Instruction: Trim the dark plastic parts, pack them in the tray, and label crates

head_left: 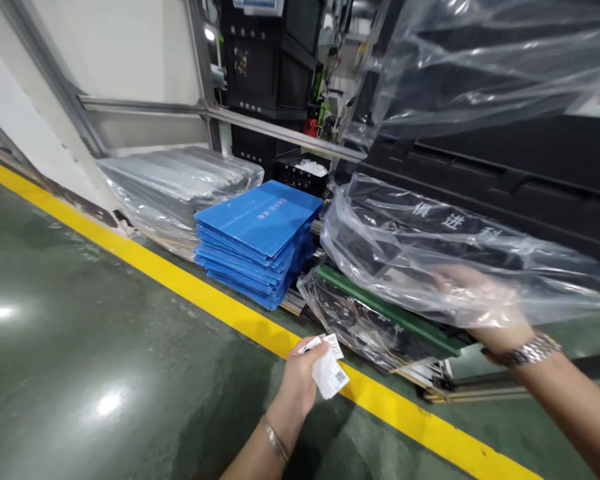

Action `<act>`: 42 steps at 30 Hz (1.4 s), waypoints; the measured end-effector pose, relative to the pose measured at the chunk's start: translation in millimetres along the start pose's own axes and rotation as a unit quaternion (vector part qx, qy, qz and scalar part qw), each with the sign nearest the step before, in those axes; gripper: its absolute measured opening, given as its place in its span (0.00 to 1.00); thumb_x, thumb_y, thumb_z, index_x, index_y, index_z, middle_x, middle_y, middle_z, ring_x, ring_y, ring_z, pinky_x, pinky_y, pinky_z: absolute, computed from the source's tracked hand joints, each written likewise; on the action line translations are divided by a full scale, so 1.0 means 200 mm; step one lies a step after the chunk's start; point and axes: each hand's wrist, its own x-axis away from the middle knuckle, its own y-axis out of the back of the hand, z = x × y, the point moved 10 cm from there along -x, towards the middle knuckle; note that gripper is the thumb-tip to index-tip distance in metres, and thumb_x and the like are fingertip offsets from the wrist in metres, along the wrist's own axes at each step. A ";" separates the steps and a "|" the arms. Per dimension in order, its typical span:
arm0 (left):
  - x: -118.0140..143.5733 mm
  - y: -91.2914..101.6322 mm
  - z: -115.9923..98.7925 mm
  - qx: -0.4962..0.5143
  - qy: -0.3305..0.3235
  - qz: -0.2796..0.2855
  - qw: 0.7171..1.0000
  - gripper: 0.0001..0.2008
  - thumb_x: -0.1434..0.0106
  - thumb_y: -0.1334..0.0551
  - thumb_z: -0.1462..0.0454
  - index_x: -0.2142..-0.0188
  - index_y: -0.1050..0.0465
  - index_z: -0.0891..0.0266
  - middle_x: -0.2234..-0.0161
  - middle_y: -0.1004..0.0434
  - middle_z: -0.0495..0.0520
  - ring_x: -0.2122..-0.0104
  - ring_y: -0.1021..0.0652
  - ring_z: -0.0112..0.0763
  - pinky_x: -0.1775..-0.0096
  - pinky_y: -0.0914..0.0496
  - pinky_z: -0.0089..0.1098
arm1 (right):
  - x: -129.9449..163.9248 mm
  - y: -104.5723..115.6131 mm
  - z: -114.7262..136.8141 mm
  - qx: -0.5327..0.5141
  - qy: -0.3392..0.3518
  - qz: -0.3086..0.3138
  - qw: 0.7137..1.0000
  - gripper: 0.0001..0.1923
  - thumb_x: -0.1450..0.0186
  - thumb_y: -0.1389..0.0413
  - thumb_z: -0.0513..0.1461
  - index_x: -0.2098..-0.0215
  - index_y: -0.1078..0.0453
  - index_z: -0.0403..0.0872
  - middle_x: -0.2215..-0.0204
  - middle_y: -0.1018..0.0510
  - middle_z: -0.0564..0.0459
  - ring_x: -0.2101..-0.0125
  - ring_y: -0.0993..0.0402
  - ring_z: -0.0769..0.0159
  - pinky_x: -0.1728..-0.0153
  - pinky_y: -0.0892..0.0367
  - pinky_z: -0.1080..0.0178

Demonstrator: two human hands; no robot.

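My left hand [300,373] is closed on several white paper labels [332,379], some printed with a square code and letters. It hovers above the yellow floor line. Under a clear plastic sheet [370,220] is my right hand [480,293], its blurred fingers reaching out toward a black crate [445,217] with white characters. The sheet drapes over that hand, and whether the fingertips touch the crate cannot be made out. Below the crate lies a green panel [380,307] on a plastic-wrapped dark stack [350,313].
A stack of blue sheets [260,220] stands in the middle, beside a plastic-covered pile [180,177]. Metal framing [290,137] runs behind them, with black boxes [255,67] beyond. A yellow line [180,277] crosses the green floor [80,333].
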 end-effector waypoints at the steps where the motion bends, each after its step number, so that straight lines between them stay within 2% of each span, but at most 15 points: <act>1: 0.00 -0.01 0.01 -0.008 -0.007 0.008 1.000 0.23 0.71 0.22 0.61 0.75 0.26 0.67 0.79 0.22 0.51 0.78 0.24 0.29 0.71 0.31 0.27 | 0.04 0.02 0.02 -0.001 0.020 -0.022 1.000 0.20 0.45 0.50 0.52 0.68 0.25 0.49 0.60 0.20 0.43 0.58 0.25 0.48 0.54 0.33 0.47; 3: -0.01 -0.01 0.03 -0.028 -0.013 0.017 0.999 0.23 0.73 0.22 0.60 0.77 0.26 0.66 0.80 0.24 0.49 0.79 0.25 0.28 0.73 0.32 0.27 | 0.15 0.02 0.06 -0.004 0.059 -0.060 0.996 0.22 0.42 0.50 0.51 0.61 0.25 0.47 0.53 0.23 0.43 0.52 0.27 0.50 0.49 0.35 0.48; 5: -0.01 -0.01 0.05 -0.050 -0.013 0.019 0.998 0.23 0.73 0.22 0.59 0.79 0.27 0.66 0.81 0.25 0.48 0.80 0.26 0.26 0.73 0.33 0.27 | 0.27 -0.07 0.06 -0.039 0.043 -0.051 0.997 0.20 0.41 0.50 0.52 0.63 0.25 0.48 0.58 0.20 0.43 0.57 0.24 0.53 0.54 0.30 0.50; 7: 0.00 0.00 0.07 -0.059 -0.007 0.015 0.998 0.23 0.74 0.22 0.59 0.79 0.26 0.66 0.80 0.24 0.49 0.80 0.26 0.26 0.73 0.33 0.28 | 0.39 -0.33 0.00 -0.116 -0.055 0.070 0.989 0.20 0.43 0.48 0.54 0.70 0.25 0.49 0.71 0.20 0.46 0.70 0.23 0.56 0.69 0.27 0.55; 9: 0.01 0.00 0.10 -0.055 0.002 0.014 0.998 0.22 0.74 0.22 0.60 0.79 0.26 0.66 0.79 0.23 0.50 0.79 0.26 0.27 0.72 0.32 0.28 | 0.55 -0.61 -0.04 -0.211 -0.168 0.197 0.943 0.21 0.49 0.44 0.57 0.74 0.26 0.49 0.79 0.23 0.51 0.80 0.29 0.63 0.80 0.32 0.61; 11: 0.01 0.00 0.12 -0.048 0.008 0.014 0.999 0.22 0.73 0.22 0.61 0.78 0.26 0.66 0.79 0.24 0.50 0.79 0.26 0.26 0.71 0.32 0.28 | 0.67 -0.79 -0.04 -0.286 -0.230 0.244 0.898 0.22 0.56 0.39 0.58 0.78 0.28 0.48 0.82 0.25 0.53 0.82 0.32 0.67 0.81 0.36 0.64; 13: 0.02 0.00 0.12 -0.042 0.008 0.014 0.999 0.22 0.73 0.22 0.61 0.78 0.25 0.67 0.79 0.24 0.50 0.79 0.26 0.26 0.71 0.33 0.28 | 0.71 -0.87 -0.03 -0.323 -0.250 0.232 0.883 0.24 0.60 0.37 0.59 0.82 0.31 0.48 0.84 0.28 0.55 0.82 0.35 0.69 0.81 0.38 0.65; 15: 0.01 0.01 0.13 -0.025 0.012 0.007 1.000 0.23 0.73 0.22 0.60 0.76 0.25 0.68 0.78 0.23 0.52 0.78 0.25 0.27 0.70 0.32 0.29 | 0.72 -0.90 -0.05 -0.333 -0.262 0.224 0.878 0.27 0.58 0.39 0.62 0.82 0.33 0.48 0.86 0.32 0.57 0.84 0.38 0.71 0.82 0.39 0.65; 18: -0.01 0.06 0.15 -0.003 0.035 -0.029 0.999 0.25 0.74 0.22 0.59 0.77 0.27 0.68 0.78 0.22 0.55 0.78 0.24 0.30 0.70 0.31 0.31 | 0.73 -0.88 -0.12 -0.343 -0.280 0.194 0.875 0.28 0.54 0.41 0.63 0.73 0.35 0.49 0.84 0.30 0.58 0.87 0.40 0.71 0.83 0.40 0.64; 22: -0.03 0.14 0.20 0.000 0.058 -0.083 0.995 0.27 0.79 0.21 0.59 0.79 0.30 0.67 0.81 0.24 0.55 0.80 0.25 0.31 0.72 0.31 0.32 | 0.73 -0.78 -0.14 -0.252 -0.196 0.122 0.940 0.18 0.45 0.45 0.55 0.68 0.35 0.51 0.81 0.28 0.56 0.87 0.41 0.70 0.82 0.41 0.63; 25: -0.04 0.14 0.21 -0.017 0.054 -0.079 0.995 0.28 0.79 0.21 0.59 0.78 0.30 0.68 0.81 0.23 0.56 0.81 0.25 0.31 0.73 0.31 0.32 | 0.76 -0.80 -0.09 -0.171 -0.122 0.142 0.967 0.14 0.42 0.49 0.49 0.69 0.28 0.51 0.83 0.30 0.55 0.85 0.39 0.68 0.78 0.39 0.61; 30: -0.02 0.14 0.20 -0.038 0.039 -0.095 0.994 0.29 0.83 0.22 0.58 0.80 0.30 0.66 0.83 0.25 0.51 0.82 0.26 0.29 0.74 0.32 0.30 | 0.83 -0.92 -0.14 -0.243 -0.218 0.190 0.926 0.16 0.46 0.46 0.52 0.72 0.25 0.51 0.75 0.21 0.50 0.76 0.28 0.61 0.71 0.34 0.59; 33: -0.03 0.15 0.20 -0.051 0.031 -0.107 0.992 0.28 0.82 0.22 0.59 0.81 0.31 0.65 0.84 0.26 0.50 0.83 0.27 0.29 0.76 0.33 0.31 | 0.85 -0.94 -0.15 -0.273 -0.247 0.197 0.909 0.20 0.49 0.45 0.57 0.75 0.25 0.50 0.76 0.22 0.50 0.78 0.31 0.64 0.75 0.34 0.61; 37: -0.03 0.15 0.21 -0.063 0.032 -0.105 0.992 0.27 0.80 0.22 0.59 0.80 0.32 0.64 0.84 0.26 0.51 0.83 0.27 0.29 0.76 0.33 0.31 | 0.91 -1.02 -0.14 -0.316 -0.297 0.258 0.863 0.24 0.58 0.39 0.59 0.80 0.26 0.48 0.80 0.24 0.51 0.87 0.38 0.70 0.85 0.39 0.63; 42: -0.04 0.09 0.23 -0.073 0.066 -0.033 0.995 0.28 0.80 0.22 0.60 0.78 0.27 0.70 0.79 0.23 0.56 0.79 0.26 0.31 0.71 0.31 0.32 | 0.94 -1.03 -0.20 -0.330 -0.349 0.244 0.842 0.26 0.59 0.40 0.61 0.80 0.29 0.48 0.89 0.33 0.58 0.88 0.40 0.72 0.84 0.41 0.64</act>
